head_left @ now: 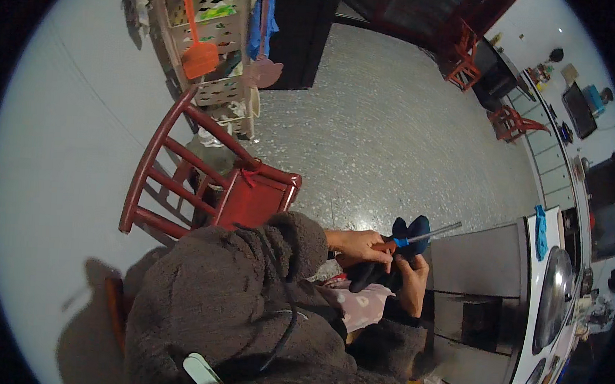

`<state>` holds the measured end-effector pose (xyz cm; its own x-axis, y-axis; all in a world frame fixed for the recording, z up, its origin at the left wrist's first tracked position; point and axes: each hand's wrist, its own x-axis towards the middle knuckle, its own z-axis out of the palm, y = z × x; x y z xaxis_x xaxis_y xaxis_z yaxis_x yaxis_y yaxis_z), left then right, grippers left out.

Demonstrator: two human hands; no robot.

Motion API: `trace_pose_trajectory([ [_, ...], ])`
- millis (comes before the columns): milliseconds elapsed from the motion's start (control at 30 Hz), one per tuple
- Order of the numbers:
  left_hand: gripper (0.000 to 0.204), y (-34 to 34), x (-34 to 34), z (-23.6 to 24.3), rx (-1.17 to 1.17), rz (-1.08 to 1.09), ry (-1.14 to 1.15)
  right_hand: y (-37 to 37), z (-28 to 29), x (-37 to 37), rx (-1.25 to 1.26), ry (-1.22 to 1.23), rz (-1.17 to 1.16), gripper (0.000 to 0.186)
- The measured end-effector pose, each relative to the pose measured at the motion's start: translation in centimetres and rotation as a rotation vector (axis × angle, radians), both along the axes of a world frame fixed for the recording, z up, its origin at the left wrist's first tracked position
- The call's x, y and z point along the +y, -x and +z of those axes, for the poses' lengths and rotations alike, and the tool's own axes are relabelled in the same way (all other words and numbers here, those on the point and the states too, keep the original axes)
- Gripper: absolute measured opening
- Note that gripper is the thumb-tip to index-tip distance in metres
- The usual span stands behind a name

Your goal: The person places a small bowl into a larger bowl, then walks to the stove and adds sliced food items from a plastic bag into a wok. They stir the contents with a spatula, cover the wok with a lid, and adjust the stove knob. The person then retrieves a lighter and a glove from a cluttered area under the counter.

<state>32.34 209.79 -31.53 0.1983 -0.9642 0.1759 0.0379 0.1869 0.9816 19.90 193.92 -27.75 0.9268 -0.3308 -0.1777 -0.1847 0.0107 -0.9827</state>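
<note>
My left hand [362, 246] is closed around the reddish-brown handle of a long tool [430, 234]. It has a blue collar and a straight, narrow metal shaft pointing up and to the right; its exact kind is unclear. Just below, my right hand [413, 279] has its fingers curled, with thumb and fingertips near the tool's collar. What they grip is hidden. A dark piece [364, 275] hangs under my left hand, too dim to name. Beneath lies a pink patterned cloth [365, 305] over my lap. Dark shoes [410, 229] show beyond the hands.
A red wooden chair [262, 198] stands at my left, near a shelf rack [214, 44] with an orange fly swatter [200, 60] hanging on it. To the right is a tiled stove counter [481, 270] with a round metal lid [556, 292] and a blue cloth [541, 232]. Red chairs [509, 124] stand farther off.
</note>
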Motion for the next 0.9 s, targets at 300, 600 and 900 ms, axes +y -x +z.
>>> trace_pose_trajectory([
  [300, 0.037, 0.0, -1.6, -3.6, -0.167, 0.767, -0.339, 0.0, -2.6, 2.7, -0.211, 0.671, -0.411, 0.039],
  [600, 0.053, 2.1, -2.6, -2.4, -0.397, 0.801, -0.278, -0.5, -3.4, 7.1, -0.188, 0.533, -0.072, 0.04],
  [900, 0.054, 2.6, -1.8, -4.0, -0.418, 0.62, -0.273, 1.1, -6.0, 5.3, -0.173, 0.472, -0.174, 0.034],
])
